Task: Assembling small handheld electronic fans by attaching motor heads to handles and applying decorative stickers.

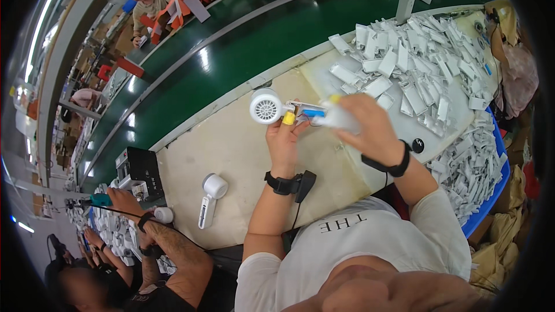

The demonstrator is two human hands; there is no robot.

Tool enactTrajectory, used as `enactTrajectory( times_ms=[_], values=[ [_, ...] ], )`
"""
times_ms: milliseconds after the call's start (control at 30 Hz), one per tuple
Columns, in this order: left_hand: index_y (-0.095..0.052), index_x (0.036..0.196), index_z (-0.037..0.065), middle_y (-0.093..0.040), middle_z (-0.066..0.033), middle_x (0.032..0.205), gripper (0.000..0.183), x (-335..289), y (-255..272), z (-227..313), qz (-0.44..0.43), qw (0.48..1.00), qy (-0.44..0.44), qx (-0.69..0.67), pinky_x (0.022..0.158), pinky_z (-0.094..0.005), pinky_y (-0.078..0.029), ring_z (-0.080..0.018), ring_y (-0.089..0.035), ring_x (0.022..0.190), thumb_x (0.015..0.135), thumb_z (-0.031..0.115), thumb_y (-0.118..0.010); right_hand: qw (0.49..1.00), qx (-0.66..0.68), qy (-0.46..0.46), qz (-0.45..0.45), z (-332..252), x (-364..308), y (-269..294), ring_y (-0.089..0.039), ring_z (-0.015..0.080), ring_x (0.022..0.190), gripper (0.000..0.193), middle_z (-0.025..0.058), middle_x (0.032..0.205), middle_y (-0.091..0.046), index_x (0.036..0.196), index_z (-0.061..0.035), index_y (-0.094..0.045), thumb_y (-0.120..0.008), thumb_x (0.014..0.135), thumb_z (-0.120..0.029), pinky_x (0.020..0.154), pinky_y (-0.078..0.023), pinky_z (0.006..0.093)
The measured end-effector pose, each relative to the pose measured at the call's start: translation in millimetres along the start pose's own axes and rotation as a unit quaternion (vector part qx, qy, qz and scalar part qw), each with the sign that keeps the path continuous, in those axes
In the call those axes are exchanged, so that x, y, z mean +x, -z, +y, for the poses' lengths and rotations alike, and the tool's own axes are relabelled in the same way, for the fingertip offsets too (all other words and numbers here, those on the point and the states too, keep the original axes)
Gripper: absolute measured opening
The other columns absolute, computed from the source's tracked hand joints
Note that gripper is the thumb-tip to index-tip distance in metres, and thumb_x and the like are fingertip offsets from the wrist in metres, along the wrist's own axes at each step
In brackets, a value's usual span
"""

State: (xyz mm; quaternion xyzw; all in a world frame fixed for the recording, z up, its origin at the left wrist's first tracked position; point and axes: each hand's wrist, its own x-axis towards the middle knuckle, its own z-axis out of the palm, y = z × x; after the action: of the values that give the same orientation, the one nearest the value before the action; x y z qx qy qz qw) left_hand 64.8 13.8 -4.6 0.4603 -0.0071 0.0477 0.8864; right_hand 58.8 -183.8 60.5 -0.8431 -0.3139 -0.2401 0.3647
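My left hand [282,143] is closed around the neck of a white handheld fan [267,107], its round grille facing up. The fan's handle is uncovered and points right, with a blue battery [314,113] and thin wires showing. In my right hand [370,121], blurred by motion, is a white plastic handle cover [342,119], close to the battery end of the handle. Whether cover and handle touch, I cannot tell. Yellow finger covers sit on a fingertip of each hand. Another white handheld fan [214,187] lies on the table left of my left forearm.
White handle shells [399,63] are heaped at the table's right, above a blue bin [502,182] of similar parts. A black disc [417,145] lies by my right wrist. A green conveyor [231,46] runs beyond. A black box [144,173] and a co-worker's hand [124,201] are at left.
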Motion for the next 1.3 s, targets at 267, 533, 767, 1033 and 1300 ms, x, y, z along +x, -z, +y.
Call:
enactTrajectory(
  times_ms=[267, 533, 767, 1033, 1300],
  values=[
    [-0.041, 0.128, 0.0, -0.048, -0.011, 0.128, 0.039, -11.4, -6.0, -3.7, 0.015, 0.997, 0.014, -0.076, 0.096, -0.033, -0.04, -0.02, -0.049, 0.114, 0.093, 0.018, -0.044, 0.995, -0.061, 0.074, -0.033, -19.5, 13.0, -34.1, -0.055, 0.0291, 0.102, 0.05, 0.0114, 0.112, -0.057, 0.111, -0.0052, -0.055, -0.071, 0.064, -0.011, 0.086, -0.046, 0.037],
    [-0.044, 0.126, 0.002, -0.05, -0.009, 0.125, 0.038, -20.5, -20.2, -1.0, 0.056, 0.995, -0.031, -0.076, 0.096, -0.0328, -0.04, -0.019, -0.049, 0.114, 0.094, 0.022, -0.044, 0.996, -0.049, 0.072, -0.027, -11.7, 14.4, -32.7, -0.053, 0.0293, 0.109, 0.05, 0.0122, 0.117, -0.056, 0.112, -0.0034, -0.054, -0.071, 0.066, -0.011, 0.091, -0.045, 0.0379],
    [-0.047, 0.124, 0.0, -0.052, -0.0086, 0.122, 0.034, -24.3, -39.0, -6.0, 0.075, 0.992, -0.09, -0.043, 0.091, -0.0295, -0.042, -0.0168, -0.051, 0.109, 0.092, 0.015, -0.049, 0.998, 0.006, 0.065, -0.015, -6.1, 15.1, -45.7, -0.054, 0.0293, 0.108, 0.05, 0.0118, 0.118, -0.056, 0.112, -0.0036, -0.054, -0.071, 0.066, -0.011, 0.091, -0.045, 0.0382],
    [-0.049, 0.114, -0.002, -0.057, -0.0122, 0.11, 0.029, -20.6, -33.4, 28.8, 0.033, 0.986, -0.13, -0.098, 0.091, -0.038, -0.045, -0.0237, -0.055, 0.102, 0.089, 0.013, -0.055, 0.995, 0.051, 0.032, 0.079, 1.0, 13.3, -29.2, -0.058, 0.0283, 0.095, 0.038, 0.0117, 0.108, -0.059, 0.109, -0.0026, -0.055, -0.068, 0.076, -0.016, 0.081, -0.048, 0.0317],
    [-0.05, 0.112, 0.002, -0.057, -0.0114, 0.108, 0.031, -24.9, -47.1, 31.3, 0.037, 0.989, -0.116, -0.087, 0.089, -0.0439, -0.046, -0.0258, -0.056, 0.099, 0.088, 0.021, -0.056, 0.956, 0.253, -0.129, -0.072, -14.9, 4.2, -19.2, -0.047, 0.019, 0.058, 0.031, 0.0092, 0.067, -0.05, 0.079, -0.0015, -0.054, -0.068, 0.078, -0.03, 0.053, -0.037, 0.0281]
  ],
)
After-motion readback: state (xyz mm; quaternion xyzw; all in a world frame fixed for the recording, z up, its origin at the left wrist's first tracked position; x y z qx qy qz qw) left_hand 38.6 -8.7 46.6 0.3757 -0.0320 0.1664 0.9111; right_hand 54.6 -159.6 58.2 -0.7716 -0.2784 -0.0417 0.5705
